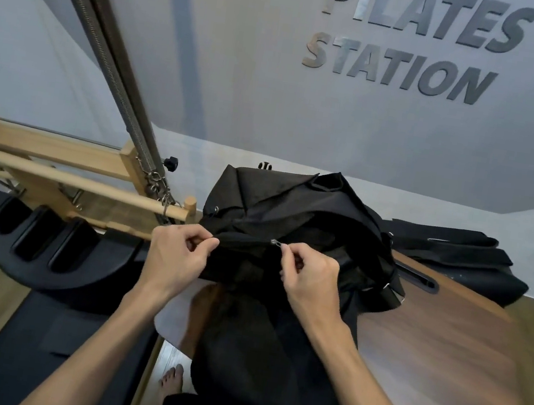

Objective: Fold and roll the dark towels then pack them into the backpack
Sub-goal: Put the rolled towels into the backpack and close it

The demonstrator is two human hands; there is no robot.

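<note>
A black backpack [296,206] stands on the wooden table [444,350], its top mouth gaping and dark inside. My left hand [178,255] pinches the fabric at the left end of the backpack's front zipper line. My right hand [308,272] pinches the small metal zipper pull [275,242] partway along that line. A dark cloth [270,359] hangs down from the backpack's front over the table edge. More dark folded fabric [458,255] lies on the table behind the backpack at the right. What is inside the bag is hidden.
A wooden pilates frame [56,164] with springs and chains stands at the left, with a black curved arc barrel [44,245] below it. A white wall with lettering rises behind. My bare foot [171,382] shows on the floor beside the table edge.
</note>
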